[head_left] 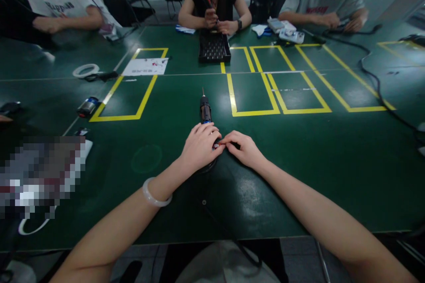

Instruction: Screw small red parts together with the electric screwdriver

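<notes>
An electric screwdriver [205, 109] lies on the green table in front of me, its thin bit pointing away. My left hand [201, 143] is wrapped over its body from above, with a pale bangle on the wrist. Close on the right, my right hand [244, 147] has thumb and forefinger pinched together against the screwdriver's side. A small orange-red bit [222, 142] shows at those fingertips; what it is, I cannot make out. My left hand hides most of the tool's rear half.
Yellow tape rectangles [255, 112] mark the table [299, 154]. Across from me, a person holds a red-tipped tool above a black tray [214, 59]. A white sheet [146, 66], a tape roll [85, 70] and a dark-blue cylinder [88, 106] lie left. A black cable [373, 75] runs along the right.
</notes>
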Motion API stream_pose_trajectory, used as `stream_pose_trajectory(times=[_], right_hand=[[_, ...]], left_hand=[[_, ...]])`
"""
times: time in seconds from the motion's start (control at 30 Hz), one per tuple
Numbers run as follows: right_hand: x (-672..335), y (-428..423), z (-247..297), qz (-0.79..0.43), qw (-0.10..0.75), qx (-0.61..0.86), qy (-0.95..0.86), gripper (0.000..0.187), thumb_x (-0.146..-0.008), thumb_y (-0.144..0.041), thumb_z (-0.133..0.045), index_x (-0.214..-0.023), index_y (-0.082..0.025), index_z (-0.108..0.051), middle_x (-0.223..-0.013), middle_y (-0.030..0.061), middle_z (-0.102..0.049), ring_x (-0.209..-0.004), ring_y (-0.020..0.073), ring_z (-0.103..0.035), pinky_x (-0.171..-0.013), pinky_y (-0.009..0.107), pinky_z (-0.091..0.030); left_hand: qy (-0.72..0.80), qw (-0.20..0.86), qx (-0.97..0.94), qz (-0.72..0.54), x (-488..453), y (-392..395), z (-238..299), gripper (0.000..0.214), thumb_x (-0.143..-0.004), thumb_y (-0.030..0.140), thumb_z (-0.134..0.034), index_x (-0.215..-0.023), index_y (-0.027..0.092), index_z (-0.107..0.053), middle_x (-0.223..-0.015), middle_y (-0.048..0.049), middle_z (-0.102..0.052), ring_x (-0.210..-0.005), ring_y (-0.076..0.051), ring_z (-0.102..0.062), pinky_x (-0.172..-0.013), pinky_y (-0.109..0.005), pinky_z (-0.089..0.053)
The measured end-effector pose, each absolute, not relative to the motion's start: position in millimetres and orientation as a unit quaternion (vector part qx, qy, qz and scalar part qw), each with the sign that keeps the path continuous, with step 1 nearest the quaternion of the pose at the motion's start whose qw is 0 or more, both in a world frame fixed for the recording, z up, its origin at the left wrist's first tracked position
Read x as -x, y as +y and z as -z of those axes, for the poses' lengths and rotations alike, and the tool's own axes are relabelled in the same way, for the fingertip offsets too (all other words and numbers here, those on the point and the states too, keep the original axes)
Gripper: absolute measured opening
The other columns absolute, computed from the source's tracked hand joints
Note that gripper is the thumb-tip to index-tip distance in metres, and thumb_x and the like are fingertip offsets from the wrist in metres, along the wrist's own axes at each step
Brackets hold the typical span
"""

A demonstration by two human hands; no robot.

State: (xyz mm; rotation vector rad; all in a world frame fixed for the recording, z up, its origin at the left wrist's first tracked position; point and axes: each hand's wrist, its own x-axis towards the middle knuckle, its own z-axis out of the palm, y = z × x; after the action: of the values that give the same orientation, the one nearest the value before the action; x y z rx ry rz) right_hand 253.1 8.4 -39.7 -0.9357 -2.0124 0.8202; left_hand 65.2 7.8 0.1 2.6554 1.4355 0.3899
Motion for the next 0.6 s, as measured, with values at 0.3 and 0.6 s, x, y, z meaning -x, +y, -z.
stream_pose_trajectory(times=[0.3,0.6], right_hand=[[-255.4,6.4,36.0,-0.334,0.376,0.374,-0.779,0.019,-0.090,-0.011,-0.053,-0.094,-0.021,-0.068,-0.093,0.0058,-0.068,-0.090,0.0189,-0.064,-0.086,0.034,-0.051],[-257.0,5.9,35.9,-0.334,0.378,0.375,-0.778,0.018,-0.090,-0.011,-0.052,-0.094,-0.020,-0.068,-0.095,0.0065,-0.068,-0.091,0.0188,-0.064,-0.085,0.034,-0.050]], left_hand=[[0.496,0.044,-0.859,-0.116,-35.1,6.8,-3.7,0.016,-0.086,0.032,-0.054,-0.093,0.022,-0.064,-0.118,-0.0062,-0.066,-0.132,-0.027,-0.045,-0.106,-0.044,-0.039],[0.557,0.033,-0.829,-0.037,44.1,32.3,-8.2,0.028,-0.087,0.042,-0.048,-0.099,0.022,-0.064,-0.128,-0.0061,-0.062,-0.137,-0.027,-0.039,-0.112,-0.043,-0.033]])
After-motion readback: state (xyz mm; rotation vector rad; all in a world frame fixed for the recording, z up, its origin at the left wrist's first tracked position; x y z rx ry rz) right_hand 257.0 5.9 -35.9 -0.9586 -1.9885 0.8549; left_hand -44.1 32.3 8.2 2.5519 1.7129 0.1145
